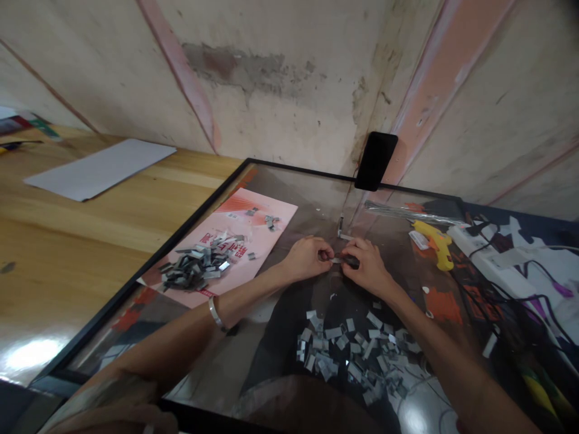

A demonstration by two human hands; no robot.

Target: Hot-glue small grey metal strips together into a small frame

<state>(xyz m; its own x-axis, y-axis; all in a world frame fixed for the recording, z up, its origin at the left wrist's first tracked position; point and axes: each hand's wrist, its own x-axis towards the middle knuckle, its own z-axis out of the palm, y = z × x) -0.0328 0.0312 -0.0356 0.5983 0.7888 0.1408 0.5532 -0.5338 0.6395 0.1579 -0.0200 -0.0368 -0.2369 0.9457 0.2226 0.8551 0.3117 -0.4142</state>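
My left hand and my right hand meet over the glass-like tabletop, fingers pinched. A small shiny silvery piece spans the gap between their fingertips, and both hands seem to grip it. The fingers hide most of it. Something dark shows at my right fingertips, too small to make out. Just beyond the hands lies a small L-shaped metal-looking piece. Nearer to me, between my forearms, many small silvery rectangular pieces lie scattered. Another heap of silvery pieces rests on a pink booklet at the left.
A dark phone leans against the wall at the back. To the right are a bundle of thin rods, a yellow glue gun, and a white power strip with tangled cables. White paper lies on the wooden table.
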